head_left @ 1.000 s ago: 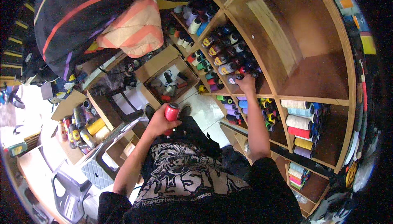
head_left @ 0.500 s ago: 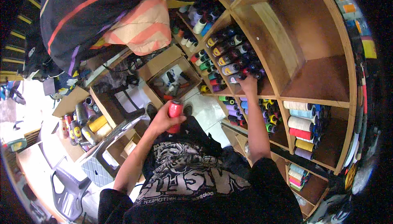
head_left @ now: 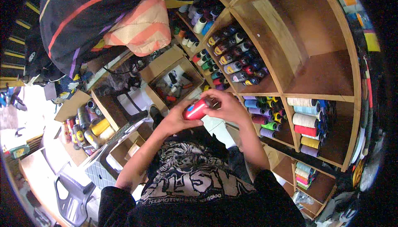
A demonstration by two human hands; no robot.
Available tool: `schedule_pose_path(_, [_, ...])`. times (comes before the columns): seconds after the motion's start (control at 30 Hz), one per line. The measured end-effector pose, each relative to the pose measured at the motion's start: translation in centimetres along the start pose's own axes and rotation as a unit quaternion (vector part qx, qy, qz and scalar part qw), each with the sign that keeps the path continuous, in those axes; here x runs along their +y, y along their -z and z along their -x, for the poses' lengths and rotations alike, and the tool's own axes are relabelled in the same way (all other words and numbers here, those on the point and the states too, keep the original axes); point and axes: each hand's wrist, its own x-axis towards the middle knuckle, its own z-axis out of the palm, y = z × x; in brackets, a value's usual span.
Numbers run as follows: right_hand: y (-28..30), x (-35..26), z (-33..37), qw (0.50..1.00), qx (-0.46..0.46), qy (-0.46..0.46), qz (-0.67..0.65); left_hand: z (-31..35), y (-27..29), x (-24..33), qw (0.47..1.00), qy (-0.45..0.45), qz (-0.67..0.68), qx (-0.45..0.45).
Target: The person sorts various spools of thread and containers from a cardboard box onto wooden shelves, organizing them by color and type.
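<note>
A red spool of thread [head_left: 195, 110] is held tilted in front of my chest, its dark end pointing to the upper right. My left hand [head_left: 176, 121] is closed around its lower left side. The fingers of my right hand [head_left: 227, 107] close on the dark end, and part of that end is hidden by them. Beyond my right hand, a shelf compartment holds rows of dark spools [head_left: 238, 57] lying with their ends outward. More spools in purple, green and yellow [head_left: 265, 113] lie in the compartment below.
A wooden shelf unit [head_left: 319, 98] fills the right side. An open cardboard box [head_left: 176, 84] with loose items sits on the floor ahead. Another box of spools [head_left: 105, 131] stands at left, near a grey plastic chair [head_left: 74, 198]. Dark striped fabric [head_left: 95, 15] hangs at upper left.
My right hand has left the shelf of dark spools and come to the red spool. My left hand has moved slightly right, and the spool has tipped from upright to slanted.
</note>
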Motion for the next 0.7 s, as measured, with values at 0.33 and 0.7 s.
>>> schedule_pose_path(0.33, [0.5,0.4,1.8,0.995,0.023,-0.093,0.011,-0.4,-0.8,-2.2,0.996,-0.034,-0.066,0.044])
schedule_pose_path(0.7, [5.4,9.8,4.8,0.902,0.238,-0.216,0.29,-0.1,-0.9,-2.8,0.992,-0.032,-0.117,0.044])
